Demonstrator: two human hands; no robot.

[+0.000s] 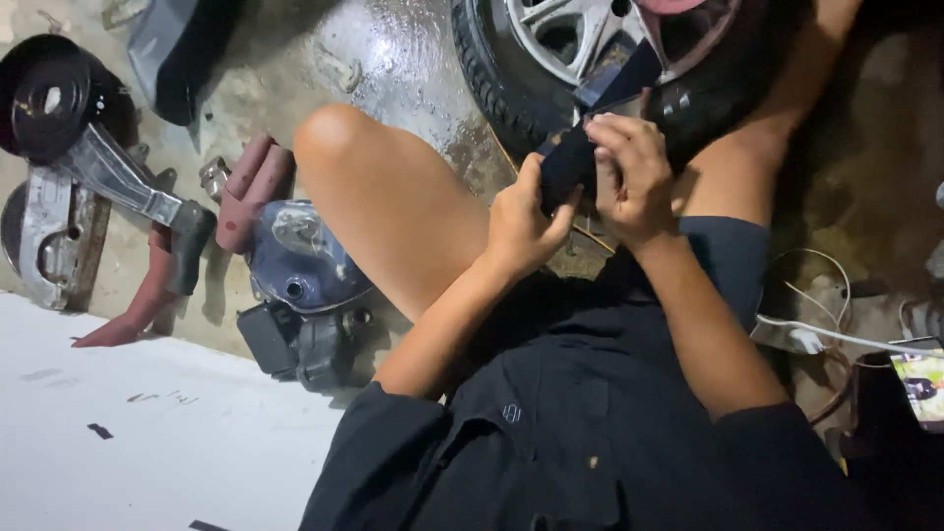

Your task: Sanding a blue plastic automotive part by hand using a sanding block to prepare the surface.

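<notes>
I sit on the ground with my knees apart, and a wheel with a black tyre and silver spokes stands in front of me. My left hand and my right hand both grip a dark, flat strip of rubber-like material between them, just in front of the tyre. The strip's far end reaches up toward the wheel rim. My fingers cover most of its middle.
Several metal vehicle parts lie at the left: a black round part, a grey bracket, reddish tubes and a blue housing. A white board fills the lower left. White cables and a phone lie at the right.
</notes>
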